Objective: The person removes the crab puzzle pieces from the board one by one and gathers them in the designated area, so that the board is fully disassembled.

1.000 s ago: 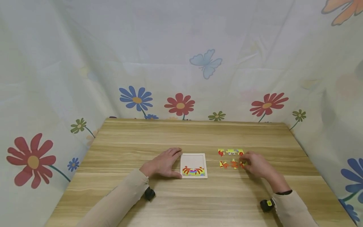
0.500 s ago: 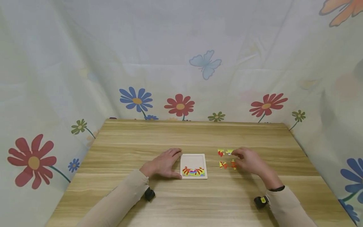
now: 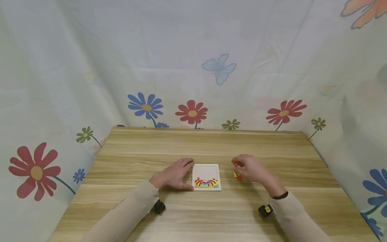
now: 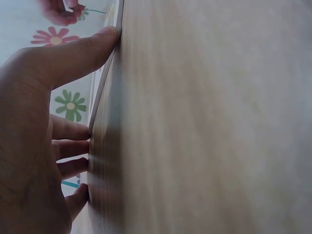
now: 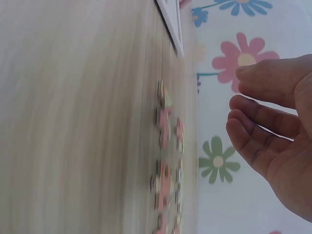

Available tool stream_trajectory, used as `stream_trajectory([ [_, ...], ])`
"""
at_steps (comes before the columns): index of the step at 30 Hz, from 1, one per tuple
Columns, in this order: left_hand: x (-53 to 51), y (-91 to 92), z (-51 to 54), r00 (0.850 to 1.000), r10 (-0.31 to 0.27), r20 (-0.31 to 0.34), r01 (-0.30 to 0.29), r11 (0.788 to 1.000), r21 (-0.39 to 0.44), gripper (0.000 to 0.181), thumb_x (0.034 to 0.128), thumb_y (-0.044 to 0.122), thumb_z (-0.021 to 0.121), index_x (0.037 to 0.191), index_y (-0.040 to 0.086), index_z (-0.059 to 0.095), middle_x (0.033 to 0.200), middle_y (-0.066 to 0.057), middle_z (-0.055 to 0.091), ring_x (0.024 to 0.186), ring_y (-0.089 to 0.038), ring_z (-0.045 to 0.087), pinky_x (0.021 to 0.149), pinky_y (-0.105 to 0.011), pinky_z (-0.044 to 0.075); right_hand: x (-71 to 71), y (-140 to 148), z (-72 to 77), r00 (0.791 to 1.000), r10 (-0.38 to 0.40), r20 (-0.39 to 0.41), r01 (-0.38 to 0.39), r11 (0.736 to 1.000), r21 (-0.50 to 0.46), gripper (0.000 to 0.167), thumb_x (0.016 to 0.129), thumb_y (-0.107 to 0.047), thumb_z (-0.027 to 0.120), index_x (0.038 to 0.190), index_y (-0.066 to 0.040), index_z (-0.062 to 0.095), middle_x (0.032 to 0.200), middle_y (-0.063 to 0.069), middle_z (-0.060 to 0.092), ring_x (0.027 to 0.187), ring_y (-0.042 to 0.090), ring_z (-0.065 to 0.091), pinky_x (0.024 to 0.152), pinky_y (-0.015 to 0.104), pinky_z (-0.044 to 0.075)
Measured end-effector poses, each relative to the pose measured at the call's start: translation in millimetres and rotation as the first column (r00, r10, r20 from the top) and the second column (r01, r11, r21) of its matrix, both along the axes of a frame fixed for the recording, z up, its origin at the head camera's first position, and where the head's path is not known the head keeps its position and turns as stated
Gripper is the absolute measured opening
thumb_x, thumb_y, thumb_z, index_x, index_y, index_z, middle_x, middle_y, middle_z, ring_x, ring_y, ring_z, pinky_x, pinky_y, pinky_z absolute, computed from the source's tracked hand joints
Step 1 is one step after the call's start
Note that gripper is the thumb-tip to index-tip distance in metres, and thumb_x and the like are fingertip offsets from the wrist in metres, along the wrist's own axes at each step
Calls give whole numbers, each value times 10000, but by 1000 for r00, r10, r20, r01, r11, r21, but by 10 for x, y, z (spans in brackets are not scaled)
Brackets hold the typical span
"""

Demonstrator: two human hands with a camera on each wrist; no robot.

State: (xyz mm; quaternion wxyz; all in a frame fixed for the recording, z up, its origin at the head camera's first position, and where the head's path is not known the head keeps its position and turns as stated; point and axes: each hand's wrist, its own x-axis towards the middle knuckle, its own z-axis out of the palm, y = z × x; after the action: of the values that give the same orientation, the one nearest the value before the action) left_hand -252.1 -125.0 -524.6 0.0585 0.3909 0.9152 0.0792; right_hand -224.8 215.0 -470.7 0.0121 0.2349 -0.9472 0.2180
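Right hand (image 3: 254, 169) hovers over puzzle pieces (image 5: 165, 184), yellow label (image 3: 267, 209) seemingly illegible.

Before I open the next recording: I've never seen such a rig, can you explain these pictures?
No machine here, just a person's bare left hand and right hand. The wide picture comes from a camera on the head; the close ones from the left wrist camera and right wrist camera. On the table lie a partly filled puzzle tray and, to its right, loose puzzle pieces. The left hand touches the tray's left edge. The right hand hovers over the loose pieces; nothing shows between its fingers.
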Motion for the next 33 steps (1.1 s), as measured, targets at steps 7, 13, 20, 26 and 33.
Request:
stream_trajectory([
  [7,-13,-3,-18,1000,1,-7,-1,1000,-10,1068,761,764,598,1504,43,336,1550,-114,318,1419,-261,306,1154,-437,302,-15,-196,-9,999,49,-10,-50,999,-17,250,859,-103,713,1097,-26,698,1005,105,688,853,190,619,735,340,537],
  [13,-10,-5,-23,1000,-3,-6,3,1000,-3,1067,762,759,602,1499,34,340,1544,-125,326,1415,-272,311,1155,-442,300,-23,-351,-20,996,89,10,-88,995,-40,257,868,-130,716,1102,-26,696,1022,100,688,877,198,618,764,349,535],
  [20,-6,-3,-5,1000,-5,-12,5,1000,-6,1061,763,757,603,1495,33,347,1541,-125,329,1413,-271,314,1151,-440,307,-28,-501,-32,990,141,-21,-142,989,-48,254,863,-136,725,1089,-22,700,1002,101,691,864,201,620,752,328,533],
  [26,0,2,4,1000,6,11,-6,1000,-1,1063,758,760,606,1498,43,346,1548,-115,320,1417,-274,308,1149,-450,310,-28,-628,-30,984,178,3,-178,983,-32,282,877,-177,721,1116,-29,695,1046,102,697,888,192,630,778,336,540],
  [33,-10,9,-15,1000,12,5,-12,1000,-10,1063,757,775,589,1497,51,347,1547,-102,321,1418,-264,306,1151,-443,310,-30,-753,-63,961,271,-63,-273,962,-27,267,864,-147,722,1085,0,692,1012,123,707,859,231,656,750,321,545],
])
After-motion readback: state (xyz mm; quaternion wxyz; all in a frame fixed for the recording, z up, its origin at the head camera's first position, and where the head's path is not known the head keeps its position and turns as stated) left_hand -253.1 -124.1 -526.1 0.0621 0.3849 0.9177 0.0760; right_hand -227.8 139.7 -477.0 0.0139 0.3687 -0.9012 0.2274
